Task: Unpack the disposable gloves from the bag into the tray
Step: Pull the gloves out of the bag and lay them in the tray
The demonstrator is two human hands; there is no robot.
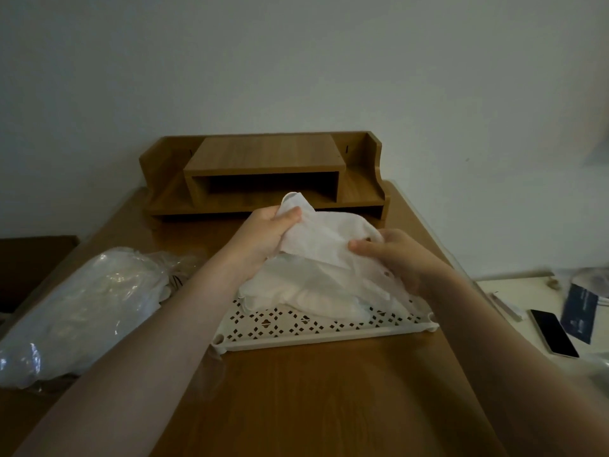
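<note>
A bunch of thin white disposable gloves [324, 240] is held up over the white perforated tray [316, 334] in the middle of the wooden desk. My left hand [267, 237] grips the bunch's upper left end, thumb on top. My right hand [400, 258] pinches its right side. More white gloves [306, 293] lie heaped in the tray beneath. The clear plastic bag [82, 311], still bulging with white contents, lies on the desk to the left of the tray.
A wooden desk organiser [263, 174] stands at the back against the wall. To the right, on a lower white surface, lie a dark phone [555, 333], a dark blue packet [580, 313] and some clear plastic. Bare wood [323, 400] stretches in front of the tray.
</note>
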